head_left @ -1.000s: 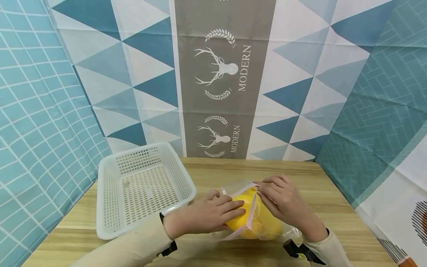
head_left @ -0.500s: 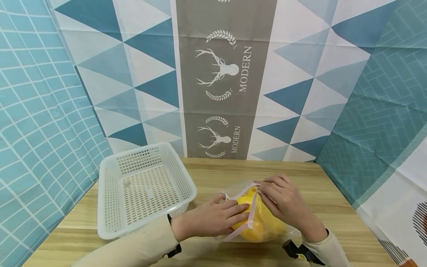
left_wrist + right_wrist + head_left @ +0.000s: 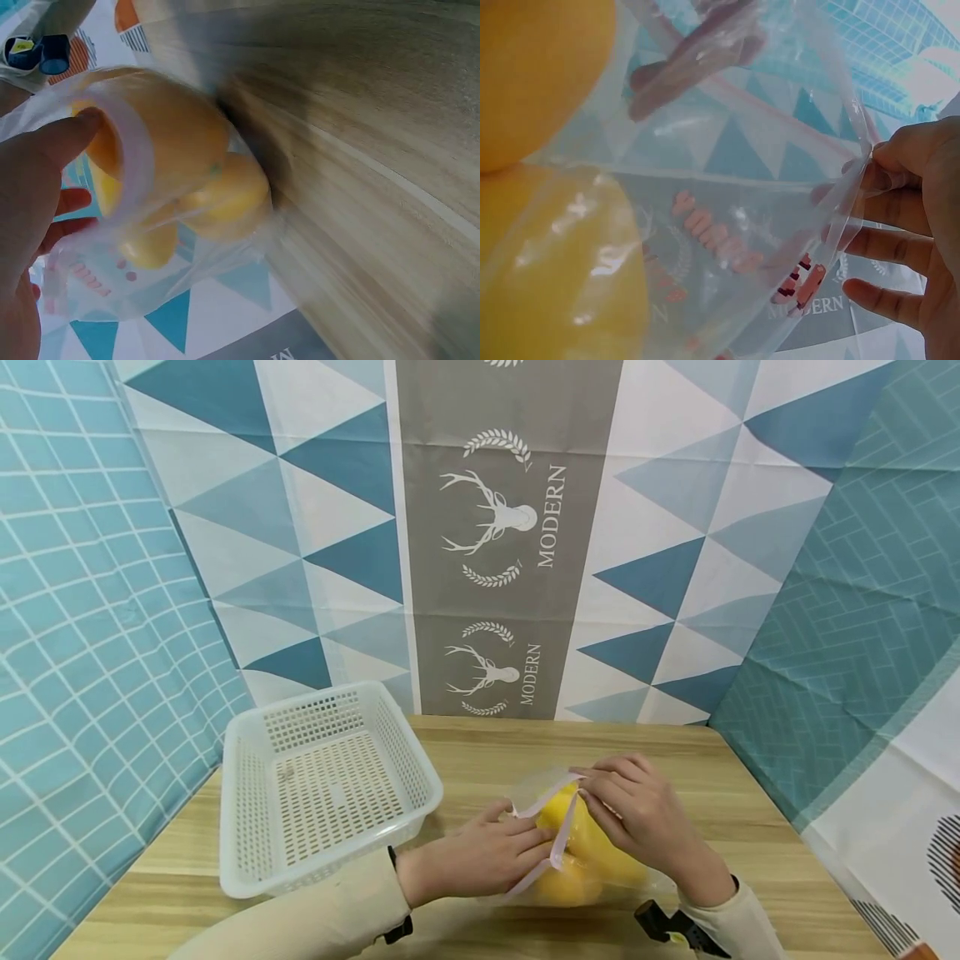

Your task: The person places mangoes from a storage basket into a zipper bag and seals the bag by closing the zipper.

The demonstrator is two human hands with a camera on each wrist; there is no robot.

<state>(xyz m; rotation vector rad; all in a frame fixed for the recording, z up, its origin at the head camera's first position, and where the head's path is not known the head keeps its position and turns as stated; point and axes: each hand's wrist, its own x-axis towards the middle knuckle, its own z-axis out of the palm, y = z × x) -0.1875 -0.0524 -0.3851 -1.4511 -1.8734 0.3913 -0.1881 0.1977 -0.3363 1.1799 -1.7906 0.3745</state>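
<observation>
A clear plastic bag (image 3: 557, 852) with a pale pink band round its mouth lies in front of me, mouth towards the left. Inside it are several smooth, yellow rounded things (image 3: 600, 847), a large one (image 3: 180, 127) among them in the left wrist view. My left hand (image 3: 491, 858) reaches into the mouth with its fingers extended, the thumb (image 3: 71, 135) at the large yellow thing. My right hand (image 3: 637, 806) pinches the upper edge of the mouth between thumb and fingertips; in the right wrist view the film bunches at that thumb (image 3: 904, 154).
A white perforated plastic basket (image 3: 227, 802) stands to the left on the wooden table (image 3: 465, 752), near my left sleeve. Patterned cloth (image 3: 495, 593) hangs behind the table and along both sides.
My left hand has moved a little to the right, and the yellow things have shifted further into the bag. The right hand keeps its pinch in the same place.
</observation>
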